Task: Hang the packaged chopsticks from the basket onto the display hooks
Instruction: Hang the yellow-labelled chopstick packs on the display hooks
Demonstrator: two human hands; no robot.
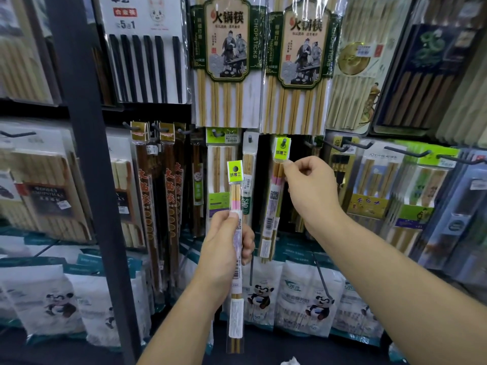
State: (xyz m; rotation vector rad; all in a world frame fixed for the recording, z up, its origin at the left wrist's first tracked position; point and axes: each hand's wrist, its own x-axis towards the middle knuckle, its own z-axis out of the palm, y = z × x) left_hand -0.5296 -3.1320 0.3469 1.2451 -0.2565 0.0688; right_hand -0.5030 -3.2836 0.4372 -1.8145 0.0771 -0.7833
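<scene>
My left hand [226,246] grips a slim clear chopstick pack [235,299] upright by its middle; the pack's lime-green header card [235,172] with a round hole points up, in front of the shelf. My right hand [308,184] pinches a second, matching pack [271,212] just under its green header [282,150]. That header sits on a dark display hook [284,142], and the pack hangs down slightly tilted to the left. The basket is out of view.
Hanging chopstick packs crowd the wall: large bamboo sets [226,61] above, dark red sets [147,193] to the left, green-labelled sets [411,196] to the right. Bare hook ends [405,152] stick out at the right. A dark upright post [87,154] stands left. Panda-printed bags [303,296] line the bottom.
</scene>
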